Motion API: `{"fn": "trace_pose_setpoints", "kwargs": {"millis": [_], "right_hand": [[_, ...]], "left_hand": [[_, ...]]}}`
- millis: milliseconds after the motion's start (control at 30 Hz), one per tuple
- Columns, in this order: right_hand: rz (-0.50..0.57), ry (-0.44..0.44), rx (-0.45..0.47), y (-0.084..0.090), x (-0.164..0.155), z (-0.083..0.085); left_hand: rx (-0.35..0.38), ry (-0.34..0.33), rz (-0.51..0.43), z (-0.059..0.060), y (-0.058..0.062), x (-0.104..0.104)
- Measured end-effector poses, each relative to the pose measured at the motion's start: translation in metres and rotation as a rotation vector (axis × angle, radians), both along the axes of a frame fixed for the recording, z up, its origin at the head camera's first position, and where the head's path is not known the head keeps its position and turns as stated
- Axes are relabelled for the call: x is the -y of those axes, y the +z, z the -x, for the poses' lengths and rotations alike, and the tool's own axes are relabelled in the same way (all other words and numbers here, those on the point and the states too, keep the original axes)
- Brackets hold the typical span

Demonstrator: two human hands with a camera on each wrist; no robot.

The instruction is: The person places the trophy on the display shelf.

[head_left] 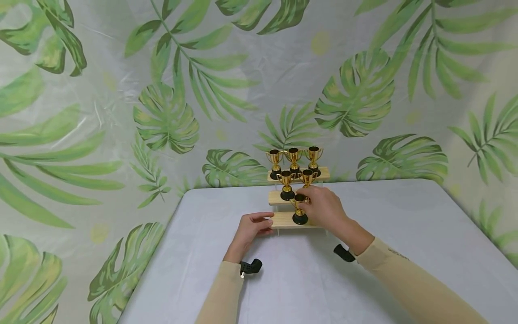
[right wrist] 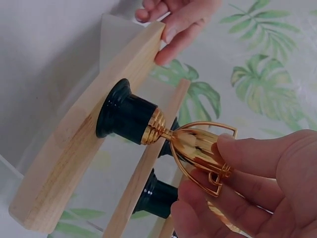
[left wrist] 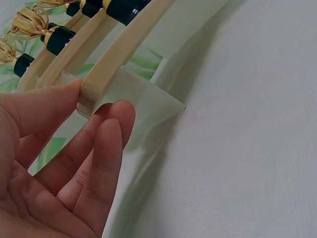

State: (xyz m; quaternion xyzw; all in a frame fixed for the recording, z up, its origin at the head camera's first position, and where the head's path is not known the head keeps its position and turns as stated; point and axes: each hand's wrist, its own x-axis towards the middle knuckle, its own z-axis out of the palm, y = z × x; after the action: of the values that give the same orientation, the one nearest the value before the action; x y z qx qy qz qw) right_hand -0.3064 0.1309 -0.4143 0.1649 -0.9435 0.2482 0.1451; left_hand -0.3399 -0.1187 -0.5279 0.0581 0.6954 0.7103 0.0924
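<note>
A small gold trophy cup with a black base (head_left: pixel 300 218) stands upright on the lowest wooden board of a three-step display stand (head_left: pixel 282 219). My right hand (head_left: pixel 327 208) pinches this trophy by its gold cup (right wrist: pixel 200 148), thumb on one side and fingers on the other; its base rests on the board. At the stand's left side, my left hand (head_left: pixel 252 228) holds the end of the lowest board (left wrist: pixel 111 64) between thumb and fingers. Two similar trophies (head_left: pixel 287 194) occupy the middle board, one partly hidden behind my right hand.
Three more trophies (head_left: pixel 294 155) line the top board (head_left: pixel 326 173). Translucent side panels (left wrist: pixel 143 99) support the boards. The stand is on a white-covered table (head_left: pixel 218 204), near its back edge, before a leaf-patterned backdrop (head_left: pixel 251 130).
</note>
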Motion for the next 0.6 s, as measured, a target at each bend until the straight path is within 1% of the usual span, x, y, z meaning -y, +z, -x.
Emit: {"fn": "trace_pose_setpoints", "kwargs": {"millis": [133, 267, 433, 600], "right_hand": [[-0.004, 0.001, -0.007, -0.001, 0.0, 0.0], [-0.003, -0.002, -0.005, 0.0, 0.001, -0.001], [-0.003, -0.004, -0.015, 0.0, 0.001, 0.0], [-0.005, -0.001, -0.022, 0.0, -0.002, -0.001]], "left_hand": [[0.006, -0.002, 0.005, 0.0, -0.002, 0.0], [0.013, 0.003, 0.002, -0.001, 0.0, 0.001], [-0.017, 0.016, -0.031, -0.003, 0.003, 0.004], [-0.037, 0.057, -0.041, -0.008, 0.004, 0.015]]}}
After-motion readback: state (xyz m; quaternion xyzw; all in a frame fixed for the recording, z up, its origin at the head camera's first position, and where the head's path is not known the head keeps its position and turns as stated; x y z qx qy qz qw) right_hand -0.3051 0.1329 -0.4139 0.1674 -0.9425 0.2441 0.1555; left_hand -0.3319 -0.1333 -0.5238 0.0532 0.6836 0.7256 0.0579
